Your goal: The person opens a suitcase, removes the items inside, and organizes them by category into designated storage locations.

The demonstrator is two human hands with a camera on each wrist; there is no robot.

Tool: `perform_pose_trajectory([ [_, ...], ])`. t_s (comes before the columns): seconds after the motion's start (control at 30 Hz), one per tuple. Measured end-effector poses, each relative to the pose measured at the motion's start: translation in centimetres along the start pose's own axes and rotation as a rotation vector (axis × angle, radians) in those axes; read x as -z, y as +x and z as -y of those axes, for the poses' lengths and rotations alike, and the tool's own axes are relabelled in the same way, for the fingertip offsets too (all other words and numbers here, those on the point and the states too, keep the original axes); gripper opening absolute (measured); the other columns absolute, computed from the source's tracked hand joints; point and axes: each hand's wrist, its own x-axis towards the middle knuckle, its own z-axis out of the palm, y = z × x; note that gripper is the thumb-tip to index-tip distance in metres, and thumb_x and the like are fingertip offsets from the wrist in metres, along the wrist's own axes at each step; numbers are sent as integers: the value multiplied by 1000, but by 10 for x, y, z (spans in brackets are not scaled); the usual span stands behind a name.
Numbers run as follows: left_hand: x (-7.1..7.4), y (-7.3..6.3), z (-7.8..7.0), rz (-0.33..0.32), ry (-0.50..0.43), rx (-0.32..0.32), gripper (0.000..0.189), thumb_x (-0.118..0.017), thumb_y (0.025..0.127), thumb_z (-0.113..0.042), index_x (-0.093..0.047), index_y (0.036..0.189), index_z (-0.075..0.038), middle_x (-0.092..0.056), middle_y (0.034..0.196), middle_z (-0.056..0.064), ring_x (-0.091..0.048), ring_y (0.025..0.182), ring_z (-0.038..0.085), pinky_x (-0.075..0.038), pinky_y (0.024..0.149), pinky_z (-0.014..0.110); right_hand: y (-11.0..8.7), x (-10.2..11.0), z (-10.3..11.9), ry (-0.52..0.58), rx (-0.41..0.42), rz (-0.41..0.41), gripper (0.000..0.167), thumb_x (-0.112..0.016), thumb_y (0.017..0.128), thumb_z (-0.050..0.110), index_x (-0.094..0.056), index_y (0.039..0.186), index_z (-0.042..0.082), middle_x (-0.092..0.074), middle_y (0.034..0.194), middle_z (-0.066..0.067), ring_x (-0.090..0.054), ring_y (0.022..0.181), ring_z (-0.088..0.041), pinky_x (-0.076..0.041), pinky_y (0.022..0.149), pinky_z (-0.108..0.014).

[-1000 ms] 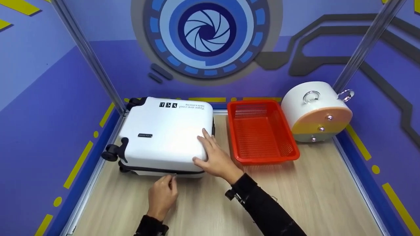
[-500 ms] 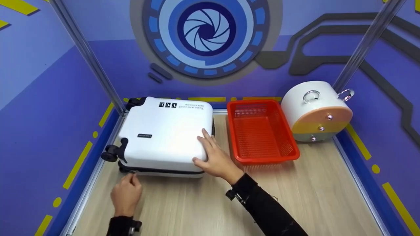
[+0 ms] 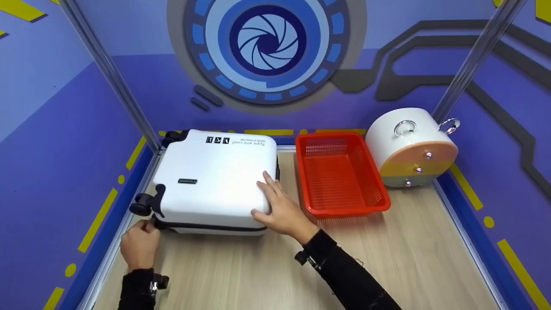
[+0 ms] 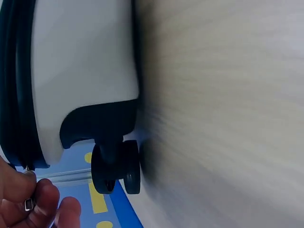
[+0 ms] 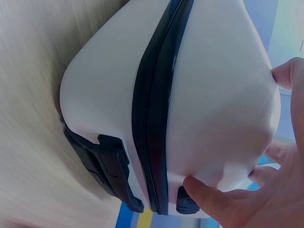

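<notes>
A white suitcase (image 3: pixel 215 181) lies flat on the wooden surface, its wheels toward the left. Near its front left corner, my left hand (image 3: pixel 141 245) pinches a small metal zipper pull (image 4: pixel 29 204); in the left wrist view the pull shows between thumb and fingers, close to a black caster wheel (image 4: pixel 116 166). My right hand (image 3: pixel 284 213) rests with spread fingers on the suitcase's right end. The right wrist view shows the black zipper (image 5: pixel 154 95) running around the shell, with the teeth closed along this stretch.
To the right of the suitcase stands a red plastic basket (image 3: pixel 304 181) with nothing inside. Beside it is a white round-topped drawer box (image 3: pixel 402 125) with coloured drawers and ring handles. Blue-purple panels (image 3: pixel 137 99) enclose the back and sides.
My left hand has slid leftward along the suitcase's front edge with the zipper pull, from near the middle to the wheel corner. The right hand has stayed on the suitcase.
</notes>
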Motion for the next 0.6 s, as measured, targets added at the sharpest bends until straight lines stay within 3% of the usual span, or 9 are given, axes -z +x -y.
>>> perform_pose_trajectory([
  [0.13,1,-1,-1,6,3,-14,27,-61,104,-19,-80,106,0,-79,100,31,-71,93,62,-51,78,73,-1,-2,2,1,-4,-10,87,-68,98,61,-40,171,23,-11,188,6,-26,168,-51,-37,126,-73],
  [0.2,2,-3,-4,-24,5,-29,28,-62,105,-20,-79,112,1,-78,103,29,-70,96,60,-51,79,71,-4,-2,4,-4,-17,-19,86,-66,99,59,-38,172,23,-11,188,5,-25,168,-51,-37,125,-74],
  [0.33,9,-7,-17,-171,-47,-49,27,-63,105,-21,-76,110,3,-73,103,25,-65,98,50,-49,80,64,-10,-5,12,-8,-53,-27,85,-62,103,57,-32,175,25,-8,189,2,-25,168,-51,-36,126,-74],
  [0.47,22,3,-36,-281,-167,-167,23,-65,103,-17,-72,107,5,-69,105,27,-59,102,49,-44,87,58,-15,-12,20,-15,-84,-30,83,-57,107,64,-25,177,32,-5,189,1,-28,167,-50,-37,127,-70],
  [0.53,26,14,-47,-236,-217,-229,28,-69,103,-20,-73,118,3,-70,122,28,-59,116,50,-43,99,60,-16,-16,24,-28,-90,-37,84,-57,107,68,-25,177,34,-4,189,0,-30,167,-50,-39,127,-68],
  [0.6,26,24,-56,-123,-236,-270,41,-71,105,-28,-71,135,0,-65,144,30,-54,136,53,-37,115,68,-16,-19,26,-42,-90,-51,84,-58,106,70,-26,176,35,-5,189,-2,-33,166,-50,-41,127,-66],
])
